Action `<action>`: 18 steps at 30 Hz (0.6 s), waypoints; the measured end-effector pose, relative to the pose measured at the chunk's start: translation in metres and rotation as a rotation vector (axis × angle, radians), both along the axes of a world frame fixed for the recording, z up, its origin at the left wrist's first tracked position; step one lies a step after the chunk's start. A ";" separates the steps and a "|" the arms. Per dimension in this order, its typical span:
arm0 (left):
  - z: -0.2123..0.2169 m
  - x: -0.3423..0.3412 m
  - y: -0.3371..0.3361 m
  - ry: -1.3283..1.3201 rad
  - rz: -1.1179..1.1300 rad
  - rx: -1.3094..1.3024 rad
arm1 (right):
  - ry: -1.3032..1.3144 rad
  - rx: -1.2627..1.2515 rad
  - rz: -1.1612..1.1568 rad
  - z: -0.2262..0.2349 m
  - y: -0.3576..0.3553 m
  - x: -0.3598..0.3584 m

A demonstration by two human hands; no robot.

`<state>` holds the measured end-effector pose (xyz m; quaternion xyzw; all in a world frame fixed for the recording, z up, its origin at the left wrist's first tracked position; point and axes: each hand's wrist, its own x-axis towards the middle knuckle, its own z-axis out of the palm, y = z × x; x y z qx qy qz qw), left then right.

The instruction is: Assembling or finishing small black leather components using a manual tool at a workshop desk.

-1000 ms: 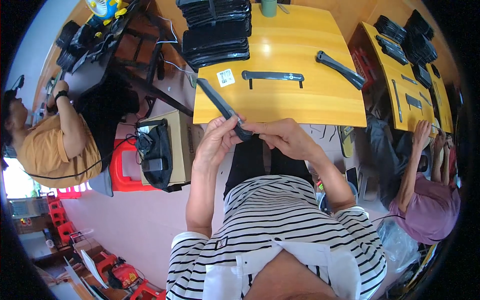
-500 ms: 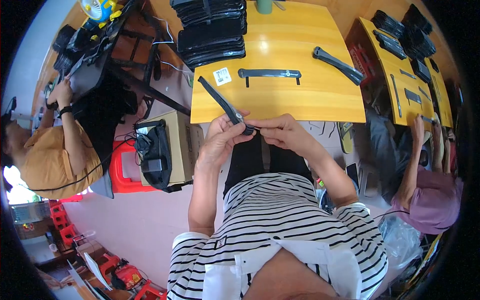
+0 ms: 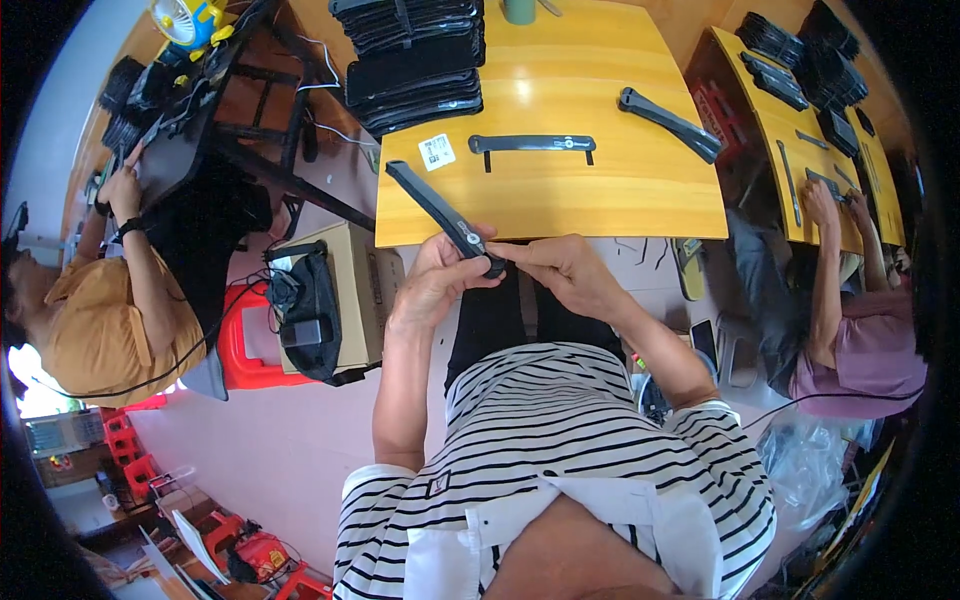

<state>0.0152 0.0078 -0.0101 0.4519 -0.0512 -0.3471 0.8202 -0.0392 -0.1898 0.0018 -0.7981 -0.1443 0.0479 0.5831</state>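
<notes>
My left hand [image 3: 440,280] grips the near end of a long black strap [image 3: 430,200] with a small pale print, thumb on top. The strap's far end points up and left, over the front edge of the yellow table [image 3: 640,200]. My right hand [image 3: 570,272] meets it from the right, its fingertips pinched together against the strap's near end; the exact contact is partly hidden. A similar black strap [image 3: 535,144] with two short black tabs lies flat across the table. Beyond it to the right rests a folded pair of black straps [image 3: 670,125].
Tall stacks of black straps [image 3: 415,90] stand at the table's left back. Beside them are a white label [image 3: 436,151] and a green cup [image 3: 520,10]. Left of my legs sits a cardboard box [image 3: 355,300] under a black bag. Other people work at tables on both sides.
The strap's near end has turned flatter in my left hand, its loop less visible. My right fingertips have moved slightly left against it, the fingers straighter. The view has shifted a little.
</notes>
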 end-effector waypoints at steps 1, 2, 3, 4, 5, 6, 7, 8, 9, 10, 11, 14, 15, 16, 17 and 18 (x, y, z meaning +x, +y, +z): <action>0.003 -0.001 -0.001 0.008 -0.017 0.023 | -0.027 -0.142 -0.003 0.004 -0.001 -0.001; 0.006 -0.003 -0.001 0.016 -0.034 0.047 | -0.026 -0.142 -0.003 0.007 -0.001 -0.002; 0.008 -0.006 -0.002 0.017 -0.034 0.047 | -0.074 -0.094 -0.030 0.009 0.000 -0.002; 0.009 -0.008 -0.004 0.017 -0.052 0.065 | -0.122 -0.047 -0.058 0.009 -0.001 -0.002; 0.009 -0.010 -0.005 0.017 -0.070 0.083 | -0.119 -0.049 -0.061 0.006 -0.001 -0.002; 0.007 -0.011 -0.006 0.019 -0.073 0.082 | -0.163 -0.044 -0.090 0.001 -0.001 -0.002; 0.004 -0.013 -0.007 0.029 -0.064 0.068 | -0.204 -0.039 -0.117 -0.003 -0.001 -0.003; 0.001 -0.015 -0.007 0.040 -0.056 0.055 | -0.198 -0.040 -0.118 -0.004 -0.002 -0.003; 0.001 -0.017 -0.008 0.046 -0.056 0.055 | -0.215 -0.094 -0.102 -0.004 -0.003 -0.002; 0.003 -0.016 -0.010 0.055 -0.076 0.019 | -0.235 -0.148 -0.087 -0.004 -0.005 0.000; 0.003 -0.017 -0.011 0.064 -0.095 -0.017 | -0.230 -0.147 -0.087 -0.007 -0.006 0.003; -0.005 -0.027 -0.012 0.126 -0.144 -0.007 | -0.230 -0.193 -0.216 -0.015 -0.007 0.007; -0.011 -0.027 -0.011 0.129 -0.146 -0.007 | -0.227 -0.194 -0.218 -0.016 -0.006 0.007; -0.016 -0.026 -0.012 0.124 -0.122 -0.001 | -0.221 -0.209 -0.242 -0.017 -0.004 0.007; -0.019 -0.026 -0.013 0.119 -0.099 0.003 | -0.214 -0.225 -0.266 -0.017 -0.004 0.006; -0.021 -0.027 -0.014 0.121 -0.099 0.001 | -0.212 -0.228 -0.265 -0.017 -0.005 0.004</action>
